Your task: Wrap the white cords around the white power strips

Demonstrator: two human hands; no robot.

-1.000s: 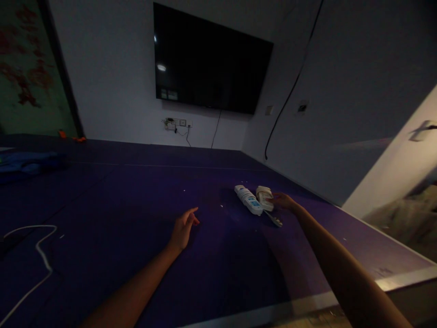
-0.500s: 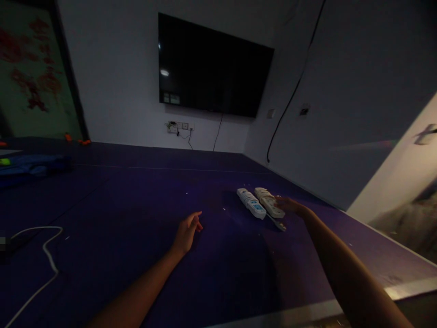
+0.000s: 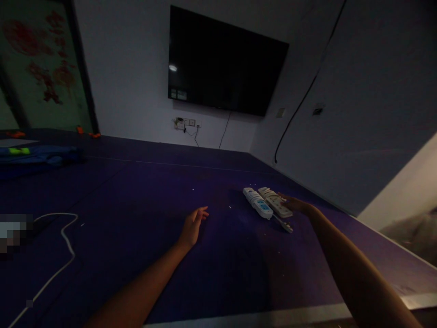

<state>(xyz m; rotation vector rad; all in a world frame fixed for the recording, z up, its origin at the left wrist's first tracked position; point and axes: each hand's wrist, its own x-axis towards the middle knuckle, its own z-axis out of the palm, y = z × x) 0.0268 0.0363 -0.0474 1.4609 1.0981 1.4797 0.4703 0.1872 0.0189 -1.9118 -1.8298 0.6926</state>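
Observation:
Two white remote controls lie side by side on the dark purple surface point(image 3: 136, 218). The left remote point(image 3: 257, 203) has a blue panel near its close end; the right remote point(image 3: 275, 202) is plain white. My right hand point(image 3: 295, 205) reaches out flat, its fingertips touching the right remote's edge, fingers stretched. My left hand point(image 3: 193, 225) rests on the purple surface well to the left of the remotes, fingers loosely extended, holding nothing. A small metallic object point(image 3: 285, 224) lies just in front of the remotes.
A white cable point(image 3: 64, 241) snakes across the surface at the left. A blue item point(image 3: 37, 155) lies at the far left. A large dark TV point(image 3: 223, 66) hangs on the back wall above a wall socket point(image 3: 186, 123). The surface's pale front edge point(image 3: 273, 314) runs along the bottom.
The right remote, tilted up under my right hand a second ago, now lies flat beside the other. The view has shifted slightly; my left hand has stayed put.

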